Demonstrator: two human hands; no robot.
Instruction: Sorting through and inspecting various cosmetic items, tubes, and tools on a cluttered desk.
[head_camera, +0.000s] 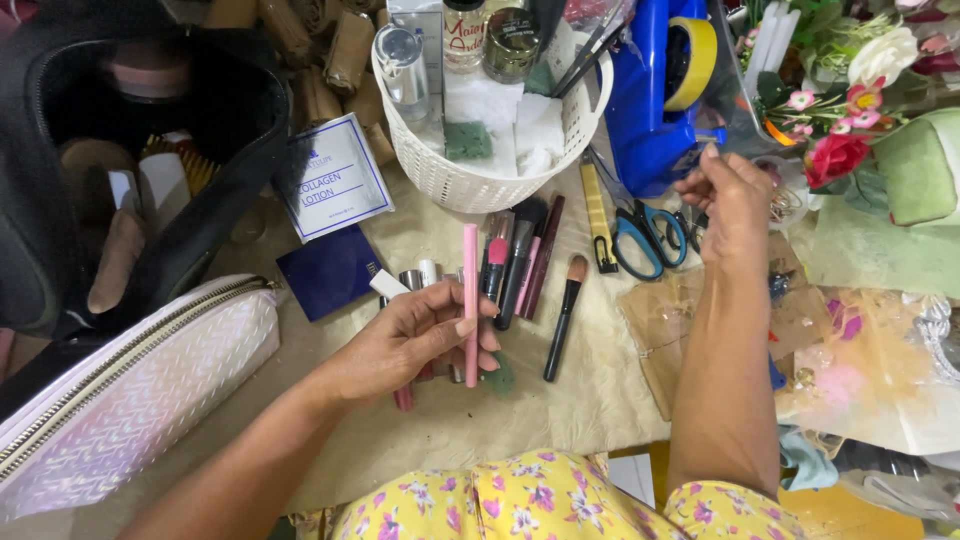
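Slippage is threatening the pink pencil the left hand is pinching loosely above crowded brushes, while the right hand is curling, seemingly empty.

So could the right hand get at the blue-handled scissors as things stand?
Probably yes: the right hand is raised just right of the blue-handled scissors, which lie uncovered on the cloth. Its fingers are pinched together, whether around something is unclear.

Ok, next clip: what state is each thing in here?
Left hand: closed on pink pencil.
Right hand: raised, fingers pinched; contents unclear.
Black bag: open.
Pink pouch: zipper closed.
White basket: upright, filled.
Blue scissors: lying flat.
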